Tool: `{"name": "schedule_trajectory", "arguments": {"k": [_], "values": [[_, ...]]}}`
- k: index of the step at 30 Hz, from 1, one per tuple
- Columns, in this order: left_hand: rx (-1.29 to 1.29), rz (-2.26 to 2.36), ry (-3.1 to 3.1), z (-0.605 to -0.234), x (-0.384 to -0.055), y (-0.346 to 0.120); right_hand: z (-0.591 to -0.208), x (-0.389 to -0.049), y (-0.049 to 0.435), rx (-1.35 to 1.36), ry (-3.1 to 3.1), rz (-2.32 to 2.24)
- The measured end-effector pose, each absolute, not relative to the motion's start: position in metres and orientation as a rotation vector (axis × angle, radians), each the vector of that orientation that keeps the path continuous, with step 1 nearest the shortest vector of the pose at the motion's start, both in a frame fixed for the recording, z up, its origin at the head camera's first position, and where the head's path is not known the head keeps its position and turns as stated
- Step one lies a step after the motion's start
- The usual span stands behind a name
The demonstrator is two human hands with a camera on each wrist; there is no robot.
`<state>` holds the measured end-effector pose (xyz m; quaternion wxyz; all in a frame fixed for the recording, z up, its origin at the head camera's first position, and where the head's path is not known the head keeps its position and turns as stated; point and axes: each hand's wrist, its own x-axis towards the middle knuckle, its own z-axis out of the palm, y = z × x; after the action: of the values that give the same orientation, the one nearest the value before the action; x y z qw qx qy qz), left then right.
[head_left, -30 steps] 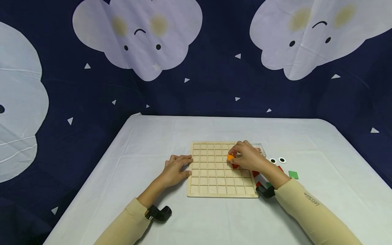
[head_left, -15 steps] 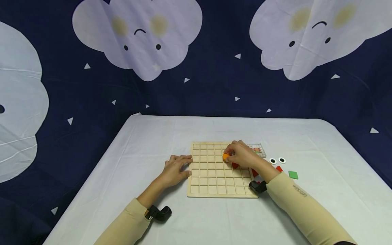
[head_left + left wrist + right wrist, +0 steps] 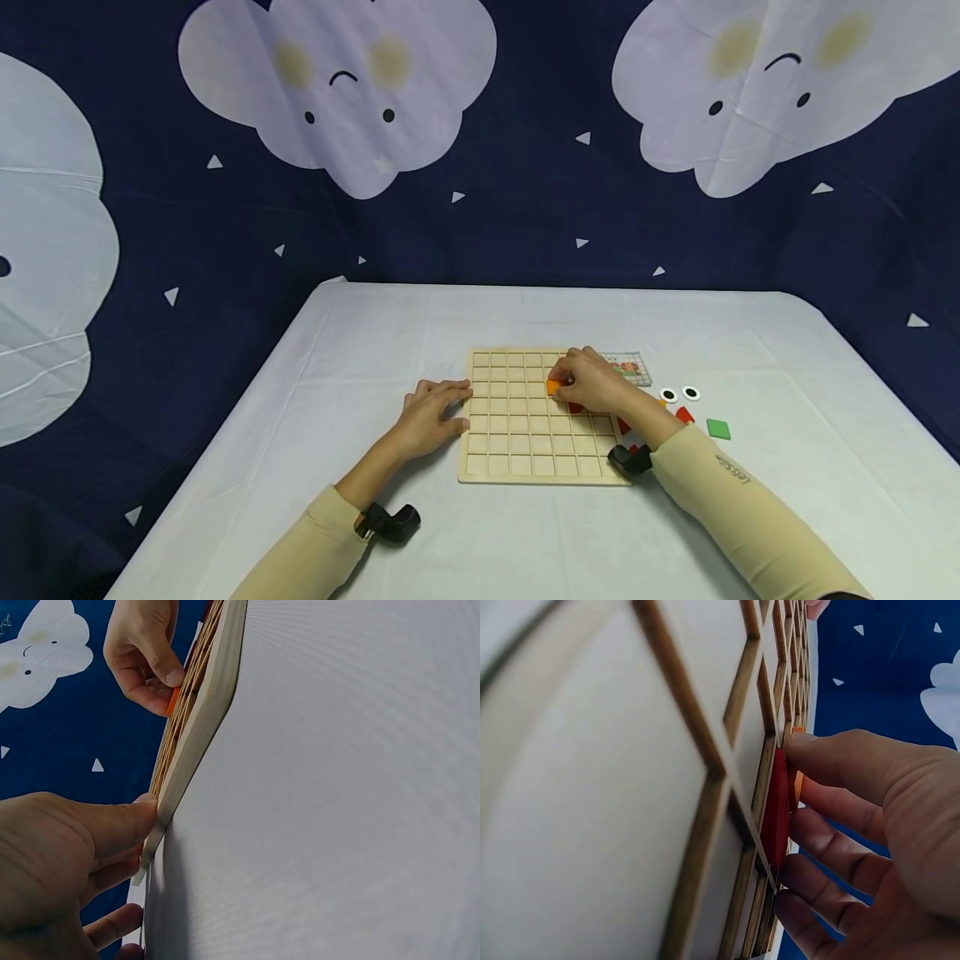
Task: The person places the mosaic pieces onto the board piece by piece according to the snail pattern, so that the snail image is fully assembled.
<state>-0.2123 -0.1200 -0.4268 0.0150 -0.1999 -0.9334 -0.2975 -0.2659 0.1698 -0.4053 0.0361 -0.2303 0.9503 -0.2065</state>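
Observation:
A pale wooden grid board lies on the table. My left hand touches its left edge, thumb and fingertips resting there with the fingers relaxed. Over the upper right part of the grid, my right hand pinches an orange tile between thumb and fingers. The right wrist view shows this orange tile at the grid, close beside a red tile set in the board. Whether the orange tile sits fully in a cell, I cannot tell. My right hand partly hides the red tile in the head view.
Right of the board lie a printed grid card, two round eye pieces, a red piece and a green tile. More red pieces show by the board's right edge, partly behind my right arm. White cloth covers the table.
My right hand has shifted left across the board with the orange tile, then nearly stopped. More of the printed card shows now. My left hand has stayed in place.

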Motion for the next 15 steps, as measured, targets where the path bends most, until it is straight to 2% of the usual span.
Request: {"name": "schedule_trajectory", "arguments": {"k": [15], "values": [[-0.617, -0.929, -2.903, -0.4256, -0.2112, -0.1191, -0.4005, -0.2634, 0.1744, -0.691, 2.906, -0.674]]}}
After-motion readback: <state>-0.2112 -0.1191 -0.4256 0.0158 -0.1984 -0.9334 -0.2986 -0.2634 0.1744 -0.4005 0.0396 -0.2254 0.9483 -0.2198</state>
